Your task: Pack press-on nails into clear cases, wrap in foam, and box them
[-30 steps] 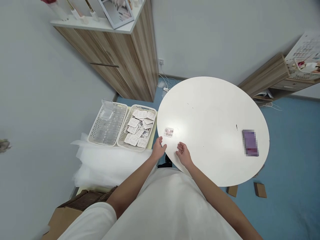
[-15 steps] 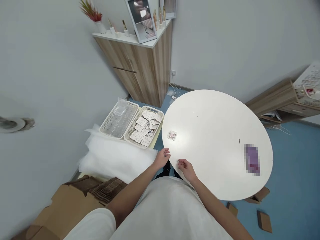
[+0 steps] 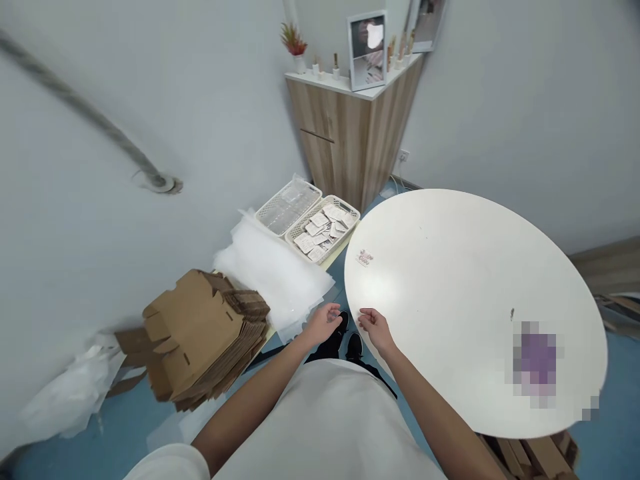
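Observation:
My left hand (image 3: 323,324) hovers in front of my body, between the white sheets (image 3: 280,270) and the table edge, fingers loosely bent and apart, with nothing in it. My right hand (image 3: 376,329) is over the near left edge of the round white table (image 3: 450,280). Its fingers are half curled with a gap to the thumb, and I see nothing held. A small clear pack (image 3: 365,257) with little round items lies on the table beyond my hands, touched by neither.
Left stand flat brown cardboard boxes (image 3: 195,327) in a stack. Behind the sheets are a basket of white cards (image 3: 323,230) and a basket of clear plastic cases (image 3: 290,203). A blurred purple thing (image 3: 537,358) lies on the table. A wooden cabinet (image 3: 345,133) stands in the corner.
My view has turned left, so the cardboard stack shows more fully and the cabinet sits further right. Both hands stay nearly in place, still holding nothing.

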Motion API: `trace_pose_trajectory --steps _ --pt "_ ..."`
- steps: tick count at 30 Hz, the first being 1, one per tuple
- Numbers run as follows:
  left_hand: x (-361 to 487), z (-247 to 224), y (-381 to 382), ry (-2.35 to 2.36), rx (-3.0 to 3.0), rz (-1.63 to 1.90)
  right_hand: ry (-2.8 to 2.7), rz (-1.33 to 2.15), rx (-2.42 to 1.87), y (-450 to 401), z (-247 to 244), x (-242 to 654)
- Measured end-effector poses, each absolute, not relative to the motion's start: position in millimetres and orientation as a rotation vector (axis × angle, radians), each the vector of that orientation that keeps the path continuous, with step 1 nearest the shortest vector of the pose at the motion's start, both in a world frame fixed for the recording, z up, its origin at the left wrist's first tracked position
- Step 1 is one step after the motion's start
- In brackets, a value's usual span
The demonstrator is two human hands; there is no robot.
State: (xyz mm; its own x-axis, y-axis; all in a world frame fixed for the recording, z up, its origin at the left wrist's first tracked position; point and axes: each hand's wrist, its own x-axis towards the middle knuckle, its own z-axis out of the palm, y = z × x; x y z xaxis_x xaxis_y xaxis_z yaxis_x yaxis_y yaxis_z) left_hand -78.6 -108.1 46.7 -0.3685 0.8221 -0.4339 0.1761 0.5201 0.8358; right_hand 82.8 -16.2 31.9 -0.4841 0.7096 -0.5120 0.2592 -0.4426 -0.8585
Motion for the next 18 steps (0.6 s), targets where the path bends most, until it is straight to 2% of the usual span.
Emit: trace_pose_trajectory --steps 9,18 --pt "-95.7 84.1 -174.7 2.036 0.833 0.943 -1.707 2.166 -1.083 -31.7 42.0 38.9" --pt "-144.9 109.9 -268.1 2.368 0.830 1.065 -2.228 2.089 -0.716 -83.6 42.6 -40.6"
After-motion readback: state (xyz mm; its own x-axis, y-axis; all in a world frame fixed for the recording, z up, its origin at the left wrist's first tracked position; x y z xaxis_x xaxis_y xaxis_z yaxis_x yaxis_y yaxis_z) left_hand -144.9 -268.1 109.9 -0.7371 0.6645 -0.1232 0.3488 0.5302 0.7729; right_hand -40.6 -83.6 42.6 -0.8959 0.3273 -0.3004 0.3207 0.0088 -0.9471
